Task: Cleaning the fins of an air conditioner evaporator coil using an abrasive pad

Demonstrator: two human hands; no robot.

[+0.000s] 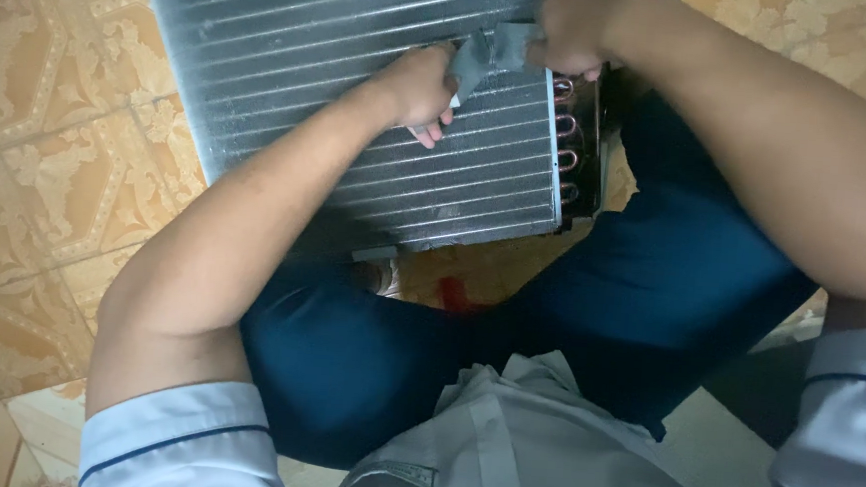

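A finned metal coil panel [294, 55], grey with thin horizontal ribs, lies tilted across my lap and the floor. Copper tube bends [565, 131] line its right end. My left hand [422, 87] rests on the fins near the panel's right side and pinches one end of a grey strip of tape or cloth [490, 51]. My right hand [566, 31] grips the other end of that strip at the panel's right edge. The strip is stretched between both hands, over the fins.
Patterned tan and orange floor tiles [48, 150] surround the panel at left and top right. My legs in dark blue trousers [651, 287] sit under and beside the panel. A small red object [453, 295] lies on the floor between my knees.
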